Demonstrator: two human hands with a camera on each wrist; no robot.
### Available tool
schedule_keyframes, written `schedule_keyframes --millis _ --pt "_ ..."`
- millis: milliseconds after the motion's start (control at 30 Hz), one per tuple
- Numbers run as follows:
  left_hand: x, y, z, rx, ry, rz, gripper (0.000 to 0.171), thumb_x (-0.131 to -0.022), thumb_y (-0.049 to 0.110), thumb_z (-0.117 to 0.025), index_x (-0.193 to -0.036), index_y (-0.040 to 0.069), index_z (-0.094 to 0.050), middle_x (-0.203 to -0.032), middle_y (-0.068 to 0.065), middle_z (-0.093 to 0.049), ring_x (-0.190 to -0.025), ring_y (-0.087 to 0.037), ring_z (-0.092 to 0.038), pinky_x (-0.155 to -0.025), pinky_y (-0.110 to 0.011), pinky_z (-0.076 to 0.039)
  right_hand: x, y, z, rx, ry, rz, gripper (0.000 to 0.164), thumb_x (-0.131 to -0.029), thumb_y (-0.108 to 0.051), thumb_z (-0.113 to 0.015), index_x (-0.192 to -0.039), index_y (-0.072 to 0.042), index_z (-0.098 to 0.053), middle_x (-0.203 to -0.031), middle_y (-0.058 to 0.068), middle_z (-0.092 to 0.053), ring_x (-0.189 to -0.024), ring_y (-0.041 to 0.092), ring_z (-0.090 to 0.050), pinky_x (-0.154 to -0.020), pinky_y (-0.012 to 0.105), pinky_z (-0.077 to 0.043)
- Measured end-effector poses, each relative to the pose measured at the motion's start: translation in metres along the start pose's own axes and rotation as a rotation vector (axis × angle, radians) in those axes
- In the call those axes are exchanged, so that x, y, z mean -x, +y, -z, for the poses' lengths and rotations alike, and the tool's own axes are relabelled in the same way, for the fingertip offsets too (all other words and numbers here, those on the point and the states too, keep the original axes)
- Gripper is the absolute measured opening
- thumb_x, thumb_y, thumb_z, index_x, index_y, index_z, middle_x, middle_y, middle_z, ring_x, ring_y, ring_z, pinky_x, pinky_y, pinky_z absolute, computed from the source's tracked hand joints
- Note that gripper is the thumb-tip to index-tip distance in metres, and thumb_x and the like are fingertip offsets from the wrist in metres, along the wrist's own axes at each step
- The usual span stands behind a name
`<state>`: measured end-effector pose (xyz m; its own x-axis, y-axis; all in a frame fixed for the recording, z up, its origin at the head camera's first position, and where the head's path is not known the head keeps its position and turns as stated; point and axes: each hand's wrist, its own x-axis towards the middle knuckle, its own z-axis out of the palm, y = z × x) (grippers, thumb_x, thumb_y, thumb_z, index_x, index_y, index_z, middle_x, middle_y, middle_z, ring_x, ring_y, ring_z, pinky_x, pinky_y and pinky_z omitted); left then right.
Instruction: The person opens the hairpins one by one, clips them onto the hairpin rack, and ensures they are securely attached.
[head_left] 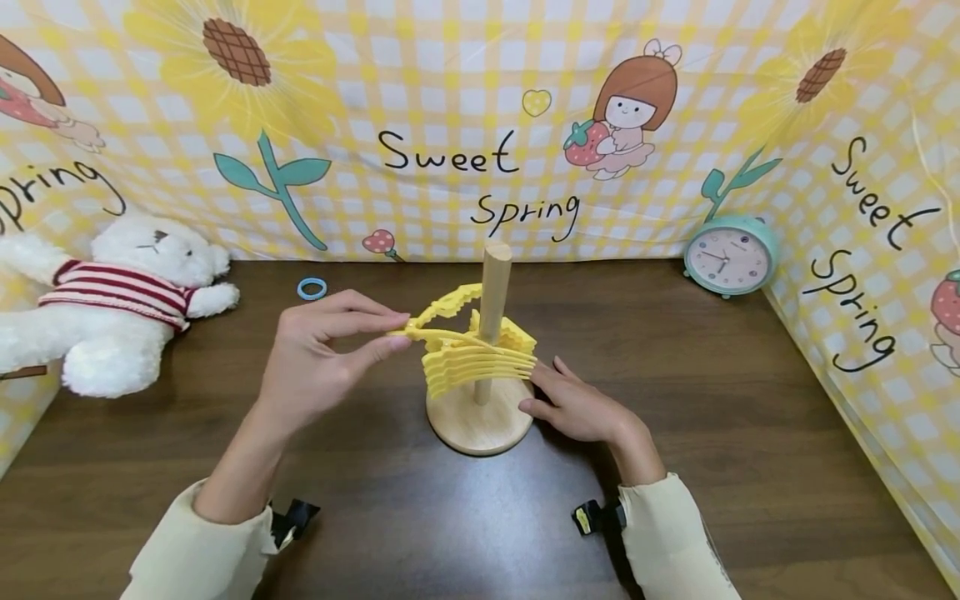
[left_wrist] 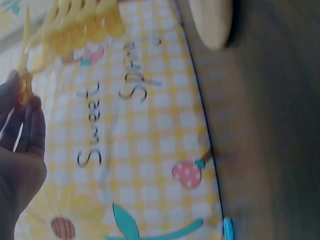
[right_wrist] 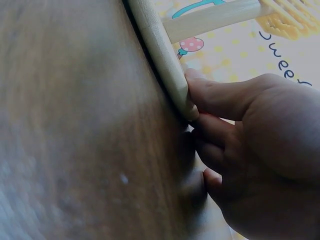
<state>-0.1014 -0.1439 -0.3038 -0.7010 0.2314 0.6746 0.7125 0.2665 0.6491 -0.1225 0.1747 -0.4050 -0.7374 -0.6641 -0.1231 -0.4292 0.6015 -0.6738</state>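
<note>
A wooden peg stand (head_left: 480,425) with an upright dowel (head_left: 493,287) stands mid-table, and several yellow wavy rings (head_left: 480,362) are stacked on the dowel. My left hand (head_left: 318,354) pinches the top yellow ring (head_left: 438,321) at its left edge, tilted up around the dowel. In the left wrist view the fingers (left_wrist: 22,125) pinch the thin yellow ring (left_wrist: 24,65). My right hand (head_left: 577,404) rests against the round base at its right side; in the right wrist view its thumb (right_wrist: 220,97) presses the base rim (right_wrist: 160,50).
A white teddy bear (head_left: 112,300) in a striped shirt lies at the left. A small blue ring (head_left: 312,289) lies on the dark wooden table (head_left: 420,525) behind my left hand. A mint alarm clock (head_left: 729,254) stands back right. Yellow patterned cloth walls (head_left: 465,125) enclose the table.
</note>
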Motion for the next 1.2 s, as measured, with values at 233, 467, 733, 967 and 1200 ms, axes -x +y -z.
schedule_keyframes --millis 233,467,733,967,1200 --pt "-0.001 0.003 -0.020 0.021 -0.006 -0.027 0.024 -0.071 -0.013 -0.086 -0.091 -0.001 -0.080 -0.085 -0.007 -0.074 -0.083 -0.016 -0.068 -0.074 -0.021 -0.052 -0.001 0.000 -0.001 -0.007 -0.002 0.010 0.064 -0.106 -0.020 -0.055 -0.162 -0.010 -0.024 -0.167 0.014 -0.017 -0.153 0.026 -0.013 -0.122 0.053 0.001" --pt "-0.004 0.004 -0.029 0.046 -0.019 -0.045 0.023 -0.071 -0.013 -0.086 -0.090 -0.002 -0.080 -0.085 -0.006 -0.073 -0.084 -0.017 -0.067 -0.075 -0.021 -0.052 -0.001 0.000 -0.001 -0.013 0.000 -0.005 0.061 -0.106 -0.020 -0.055 -0.160 -0.007 -0.028 -0.166 0.015 -0.021 -0.153 0.026 -0.015 -0.123 0.052 0.001" --pt "0.001 0.003 -0.028 0.043 -0.070 -0.006 0.023 -0.075 -0.010 -0.084 -0.096 0.000 -0.080 -0.093 -0.005 -0.073 -0.090 -0.018 -0.066 -0.080 -0.022 -0.052 -0.002 -0.001 -0.001 -0.012 0.005 -0.010 0.061 -0.106 -0.020 -0.055 -0.160 -0.006 -0.028 -0.166 0.014 -0.021 -0.153 0.025 -0.015 -0.122 0.052 0.001" --pt "0.004 0.000 -0.028 0.004 -0.090 -0.051 0.026 -0.076 -0.008 -0.084 -0.100 0.002 -0.079 -0.098 -0.004 -0.071 -0.093 -0.019 -0.065 -0.084 -0.022 -0.051 -0.002 -0.002 0.000 -0.007 -0.004 -0.008 0.062 -0.106 -0.020 -0.055 -0.160 -0.006 -0.027 -0.166 0.015 -0.020 -0.153 0.025 -0.014 -0.122 0.052 0.001" --pt "0.002 -0.004 -0.028 -0.053 -0.100 -0.106 0.028 -0.077 -0.005 -0.085 -0.102 0.004 -0.079 -0.101 -0.002 -0.071 -0.095 -0.018 -0.066 -0.086 -0.021 -0.051 -0.002 -0.001 0.003 0.017 -0.010 -0.022 0.063 -0.106 -0.021 -0.056 -0.160 -0.006 -0.027 -0.165 0.016 -0.022 -0.153 0.026 -0.016 -0.123 0.051 0.000"
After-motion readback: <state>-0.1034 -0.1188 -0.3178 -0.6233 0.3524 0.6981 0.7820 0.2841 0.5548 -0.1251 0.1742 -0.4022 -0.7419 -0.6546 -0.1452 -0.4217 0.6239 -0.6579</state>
